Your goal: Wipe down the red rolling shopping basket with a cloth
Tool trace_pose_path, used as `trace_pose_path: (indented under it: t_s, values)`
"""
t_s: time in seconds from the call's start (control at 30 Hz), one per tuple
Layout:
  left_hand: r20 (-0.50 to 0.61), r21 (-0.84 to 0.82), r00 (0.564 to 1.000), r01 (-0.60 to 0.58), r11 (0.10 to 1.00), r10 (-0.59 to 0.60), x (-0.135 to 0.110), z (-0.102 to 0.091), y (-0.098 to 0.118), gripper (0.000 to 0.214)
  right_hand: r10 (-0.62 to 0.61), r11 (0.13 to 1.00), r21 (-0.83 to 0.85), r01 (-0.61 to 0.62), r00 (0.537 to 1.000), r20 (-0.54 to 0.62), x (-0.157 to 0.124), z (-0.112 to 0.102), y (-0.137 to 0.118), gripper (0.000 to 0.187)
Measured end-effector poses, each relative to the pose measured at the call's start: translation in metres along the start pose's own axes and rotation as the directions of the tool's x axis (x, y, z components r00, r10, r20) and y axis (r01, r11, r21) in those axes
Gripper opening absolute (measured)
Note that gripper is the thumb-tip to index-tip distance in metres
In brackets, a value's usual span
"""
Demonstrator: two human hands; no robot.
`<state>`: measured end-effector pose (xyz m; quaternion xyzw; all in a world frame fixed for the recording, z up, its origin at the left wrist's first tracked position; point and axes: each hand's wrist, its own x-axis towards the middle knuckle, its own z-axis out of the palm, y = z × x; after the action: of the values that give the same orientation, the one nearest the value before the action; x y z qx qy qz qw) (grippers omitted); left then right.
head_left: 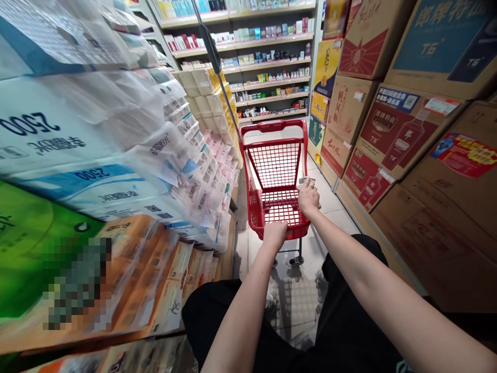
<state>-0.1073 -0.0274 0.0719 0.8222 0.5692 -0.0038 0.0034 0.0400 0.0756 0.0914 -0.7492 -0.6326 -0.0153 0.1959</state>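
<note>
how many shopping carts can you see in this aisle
1. The red cart stands mid-aisle ahead, left hand on its near rim, right hand on its right rim. Others may be hidden behind the stacks.

Readable marks: "2500", upside down, on two white tissue packs (58, 129) at left. "T6" on the blue-panelled carton (446, 41) upper right and the red carton (399, 129) below it. Other print illegible.
</note>
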Motion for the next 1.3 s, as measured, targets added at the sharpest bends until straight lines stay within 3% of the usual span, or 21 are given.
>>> trace_pose_path:
  t_s: [0.13,0.33,0.5,0.6,0.73,0.87,1.0,1.1,1.17,1.3]
  values:
    - [0.008,0.007,1.000,0.012,1.000,-0.012,0.010,-0.001,0.010,0.026,0.065,0.997,-0.037,-0.071,0.986,-0.155,-0.027,0.004,0.007,0.051]
    - [0.015,0.040,0.999,0.035,0.999,-0.036,0.010,-0.006,0.008,0.026,0.166,0.985,0.082,-0.155,0.974,-0.151,-0.061,0.007,0.006,0.050]
    - [0.029,0.092,0.999,0.039,0.995,-0.042,0.003,-0.012,-0.003,0.024,0.181,0.964,0.223,-0.144,0.971,-0.155,-0.093,0.005,-0.005,0.048]
    - [0.024,0.111,0.999,0.044,0.993,-0.047,0.001,-0.015,-0.013,0.025,0.126,0.948,0.308,-0.079,0.983,-0.134,-0.119,0.011,0.002,0.046]
    - [0.016,0.117,0.999,0.047,0.992,-0.049,-0.001,-0.018,-0.023,0.024,-0.074,0.924,0.374,0.074,0.997,-0.015,-0.157,0.028,0.033,0.041]
    - [0.011,0.111,0.998,0.056,0.992,-0.058,-0.001,-0.018,-0.022,0.023,-0.178,0.898,0.386,0.210,0.977,-0.118,-0.165,0.026,0.061,0.052]
    - [-0.005,0.086,0.999,0.047,0.995,-0.047,0.001,-0.018,-0.013,0.021,-0.408,0.866,0.228,0.445,0.893,-0.190,-0.128,0.002,0.060,0.046]
    - [-0.019,0.065,0.999,0.038,0.997,-0.037,0.001,-0.017,-0.013,0.021,-0.666,0.736,0.059,0.674,0.737,-0.116,-0.097,-0.010,0.045,0.032]
    - [-0.023,0.060,0.999,0.048,0.997,-0.047,0.001,-0.015,-0.016,0.020,-0.756,0.653,-0.006,0.757,0.652,-0.058,-0.086,-0.013,0.034,0.025]
    - [-0.027,0.057,0.997,0.079,0.995,-0.077,0.000,-0.011,-0.025,0.019,-0.787,0.616,-0.046,0.786,0.617,0.014,-0.083,-0.011,0.015,0.019]
